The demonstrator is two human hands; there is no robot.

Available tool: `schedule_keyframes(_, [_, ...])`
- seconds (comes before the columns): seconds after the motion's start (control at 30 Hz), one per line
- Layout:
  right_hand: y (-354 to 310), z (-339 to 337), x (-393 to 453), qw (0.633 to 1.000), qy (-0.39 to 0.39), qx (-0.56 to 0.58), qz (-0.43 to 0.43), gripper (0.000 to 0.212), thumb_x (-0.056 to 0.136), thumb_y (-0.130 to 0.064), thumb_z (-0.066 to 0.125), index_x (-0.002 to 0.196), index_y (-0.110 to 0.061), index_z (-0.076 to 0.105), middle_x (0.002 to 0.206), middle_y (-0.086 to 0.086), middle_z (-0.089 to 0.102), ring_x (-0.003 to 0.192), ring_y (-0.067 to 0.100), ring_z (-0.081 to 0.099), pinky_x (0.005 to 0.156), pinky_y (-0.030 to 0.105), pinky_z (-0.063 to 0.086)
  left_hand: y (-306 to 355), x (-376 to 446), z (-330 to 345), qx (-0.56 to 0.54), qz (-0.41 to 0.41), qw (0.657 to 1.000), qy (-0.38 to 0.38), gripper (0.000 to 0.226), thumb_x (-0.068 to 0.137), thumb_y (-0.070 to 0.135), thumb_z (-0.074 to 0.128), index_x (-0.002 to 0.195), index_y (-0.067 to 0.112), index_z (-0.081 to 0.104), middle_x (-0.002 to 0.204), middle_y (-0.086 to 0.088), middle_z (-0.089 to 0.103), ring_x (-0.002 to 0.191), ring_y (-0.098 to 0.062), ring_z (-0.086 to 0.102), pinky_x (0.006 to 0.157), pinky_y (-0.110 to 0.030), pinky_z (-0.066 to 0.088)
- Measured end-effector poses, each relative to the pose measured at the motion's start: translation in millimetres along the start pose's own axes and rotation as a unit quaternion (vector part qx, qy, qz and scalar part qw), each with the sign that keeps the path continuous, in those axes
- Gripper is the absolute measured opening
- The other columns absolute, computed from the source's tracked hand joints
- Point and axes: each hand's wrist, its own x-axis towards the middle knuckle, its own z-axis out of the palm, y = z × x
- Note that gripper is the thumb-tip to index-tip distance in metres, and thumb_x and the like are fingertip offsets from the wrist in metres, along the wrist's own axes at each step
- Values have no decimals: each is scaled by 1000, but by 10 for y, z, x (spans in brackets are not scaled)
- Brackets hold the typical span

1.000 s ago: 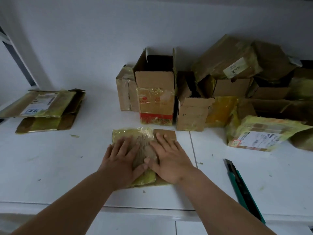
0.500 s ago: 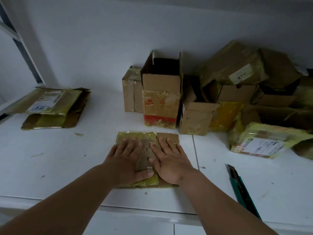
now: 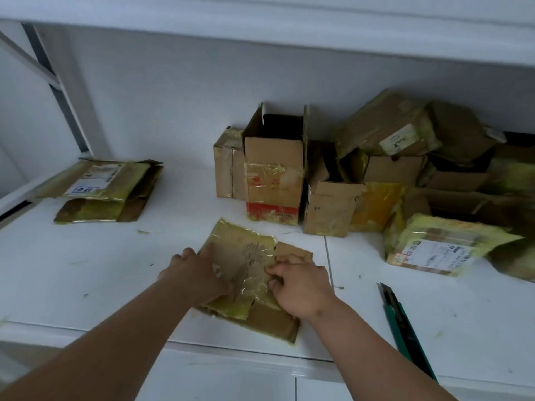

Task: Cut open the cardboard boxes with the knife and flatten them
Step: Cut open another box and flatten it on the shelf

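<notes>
Left hand [image 3: 199,273] grips left edge of flattened box [image 3: 246,256]; right hand [image 3: 301,282], fingers curled, pinches its right edge.

A parcel-sorting storeroom: used shipping boxes [image 3: 405,175] heaped on white shelving [image 3: 86,270].

Both arms fwd; left hand [image 3: 197,277] & right hand [image 3: 299,286] fingers curled, gripping.

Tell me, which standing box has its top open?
The tall box with the red band along its bottom, behind the hands; its flaps stand up around a dark opening.
</notes>
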Motion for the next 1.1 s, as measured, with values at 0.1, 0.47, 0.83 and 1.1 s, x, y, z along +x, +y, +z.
schedule_keyframes(0.1, [-28,-24,-39,1000,16,-22,-16,38,99,-36,44,134,-40,56,147,-10,44,132,23,37,108,32,30,33,-90,-43,-68,0,998,18,73,89,40,56,149,30,17,118,-7,34,115,-34,49,87,-36,47])
schedule_keyframes(0.47, [117,-205,-81,956,-40,285,59,54,82,-32,76,129,-29,49,119,-5,61,105,13,60,85,23,52,-311,-290,-186,-135,115,971,162,54,96,19,46,144,43,41,109,11,44,98,-13,52,81,-26,43])
schedule_keyframes(0.83, [-513,-112,39,885,-40,462,-29,12,97,-19,62,107,-24,61,84,-6,70,60,3,66,51,21,50,-868,-320,-404,-296,-56,904,304,85,82,42,74,152,34,26,143,-9,37,130,-35,39,104,-51,41])
schedule_keyframes(1.1, [-1279,109,567,849,56,525,-21,7,96,-15,63,99,-20,65,80,-7,71,69,2,66,61,12,48,-1470,-203,-706,-596,-57,798,70,113,83,17,77,150,51,-7,111,-4,67,94,-25,69,68,-40,57])
